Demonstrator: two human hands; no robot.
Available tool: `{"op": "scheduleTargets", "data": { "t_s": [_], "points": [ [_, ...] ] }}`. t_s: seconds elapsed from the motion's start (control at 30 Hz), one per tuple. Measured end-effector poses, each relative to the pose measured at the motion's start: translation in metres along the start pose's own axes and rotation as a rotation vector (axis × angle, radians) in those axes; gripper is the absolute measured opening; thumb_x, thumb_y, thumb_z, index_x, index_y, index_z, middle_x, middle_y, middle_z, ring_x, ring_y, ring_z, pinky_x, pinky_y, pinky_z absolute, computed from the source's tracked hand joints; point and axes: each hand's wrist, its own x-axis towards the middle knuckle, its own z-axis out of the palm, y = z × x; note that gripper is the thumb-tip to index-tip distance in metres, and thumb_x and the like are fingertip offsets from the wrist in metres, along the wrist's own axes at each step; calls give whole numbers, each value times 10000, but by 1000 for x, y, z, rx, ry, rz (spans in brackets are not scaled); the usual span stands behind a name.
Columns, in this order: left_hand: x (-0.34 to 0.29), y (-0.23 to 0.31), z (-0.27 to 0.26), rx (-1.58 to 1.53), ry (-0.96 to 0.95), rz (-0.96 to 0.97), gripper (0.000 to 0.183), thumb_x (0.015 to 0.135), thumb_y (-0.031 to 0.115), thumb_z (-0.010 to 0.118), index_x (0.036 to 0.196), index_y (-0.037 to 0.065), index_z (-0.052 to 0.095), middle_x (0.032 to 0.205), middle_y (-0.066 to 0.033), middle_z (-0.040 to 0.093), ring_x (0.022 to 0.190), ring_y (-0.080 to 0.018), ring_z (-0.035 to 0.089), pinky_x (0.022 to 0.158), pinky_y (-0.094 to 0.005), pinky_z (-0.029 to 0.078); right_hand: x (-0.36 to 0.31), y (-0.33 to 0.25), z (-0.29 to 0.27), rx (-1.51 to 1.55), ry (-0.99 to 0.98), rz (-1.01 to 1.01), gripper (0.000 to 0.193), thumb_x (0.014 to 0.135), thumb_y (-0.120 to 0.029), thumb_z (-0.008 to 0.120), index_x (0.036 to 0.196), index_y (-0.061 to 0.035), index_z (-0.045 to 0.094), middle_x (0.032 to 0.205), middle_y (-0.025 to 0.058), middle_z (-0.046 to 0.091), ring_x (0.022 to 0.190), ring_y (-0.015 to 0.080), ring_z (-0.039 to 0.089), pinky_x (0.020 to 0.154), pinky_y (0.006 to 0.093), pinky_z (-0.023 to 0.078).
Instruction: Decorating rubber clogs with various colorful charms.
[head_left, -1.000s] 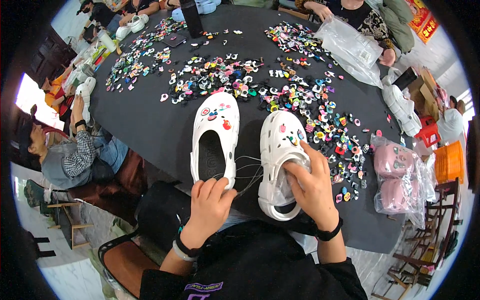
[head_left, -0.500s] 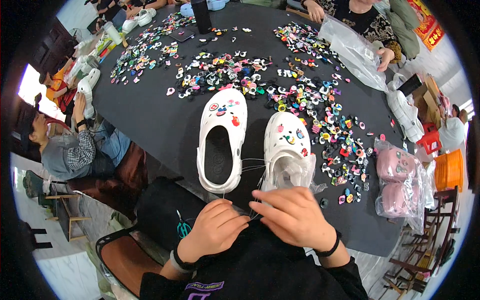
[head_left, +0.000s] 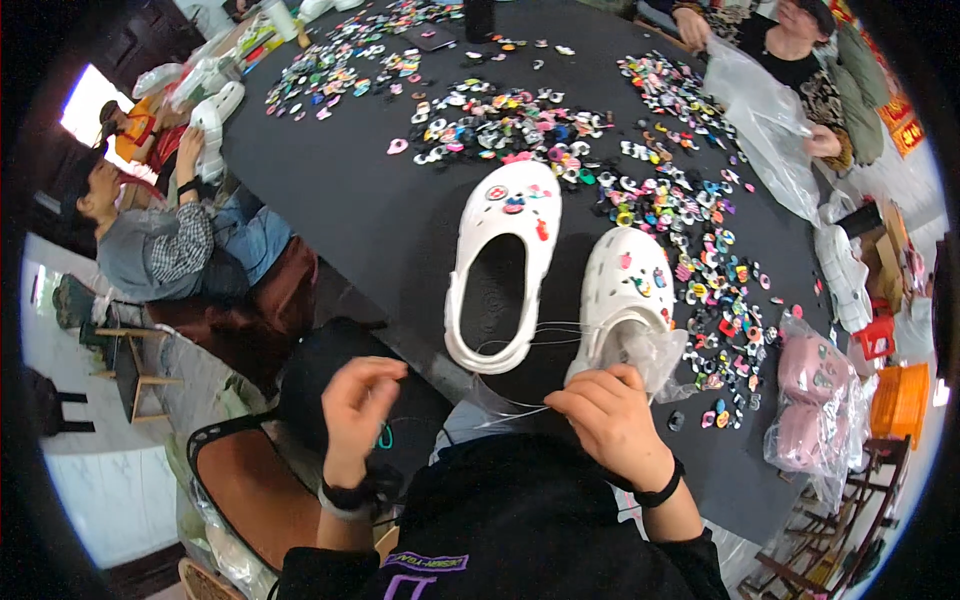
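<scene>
Two white clogs lie on the dark table before me: the left clog (head_left: 505, 262) and the right clog (head_left: 628, 275), both dotted with small colourful charms. Thin clear string (head_left: 545, 336) runs between them and loops at the left clog's heel. Crumpled clear plastic (head_left: 640, 350) fills the right clog's opening. At its heel, my right hand (head_left: 612, 420) is closed, fingers pinching the string. My left hand (head_left: 362, 415) is apart from the clogs, off the table's near edge, thumb and bent fingers separated, with nothing visible between them. Just beside it shows a bit of teal-handled scissors (head_left: 386, 436), mostly hidden.
Heaps of loose shoe charms (head_left: 500, 125) cover the table's middle and right. Bagged pink clogs (head_left: 812, 385) lie at the right edge, near an orange basket (head_left: 898, 400). A person at far right holds a clear bag (head_left: 755, 110); another person sits left (head_left: 165, 230). A chair (head_left: 245, 485) stands near my left.
My left hand has moved left, away from the string and my right hand. My right hand has closed at the right clog's heel. The whole view has shifted, setting the clogs further right.
</scene>
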Motion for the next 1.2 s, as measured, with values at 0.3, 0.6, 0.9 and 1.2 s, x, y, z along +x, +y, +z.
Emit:
{"op": "scheduleTargets", "data": {
  "t_s": [0.3, 0.6, 0.9, 1.2],
  "points": [
    [-107, -260, -109, -8, 150, -1055, 172, 896, 150, 613, 955, -9, 645, 732, -107, 664, 590, -179, 632, 498, -293, 535, 7, -4, 9, 17, 69, 106, 198, 770, -46, 709, 955, -90, 653, 839, 29, 660, 803, 193, 634, 769, 346, 429],
    [-145, -355, -67, 870, -141, -953, 384, 719, 212, 728, 962, -55, 597, 968, -246, 674, 973, -450, 628, 863, -469, 522, 4, -5, 12, -60, 83, 181, 171, 756, -46, 733, 899, -83, 645, 835, 40, 663, 803, 201, 639, 758, 349, 433],
    [-187, -403, -90, 715, 197, -1238, 366, 589, 191, 846, 775, -38, 630, 863, -231, 683, 905, -395, 673, 753, -460, 538, 10, -5, 10, 101, 139, 95, 174, 743, -63, 752, 893, -97, 670, 813, 26, 652, 794, 191, 640, 741, 331, 438],
    [-97, -221, -104, -460, 131, -866, 345, 809, 198, 707, 1056, -23, 608, 1123, -195, 665, 678, -139, 590, 613, -286, 475, -5, 8, 3, 165, 92, 33, 139, 753, -91, 741, 869, -120, 671, 844, -3, 638, 886, 178, 627, 790, 336, 429]
  ]
}}
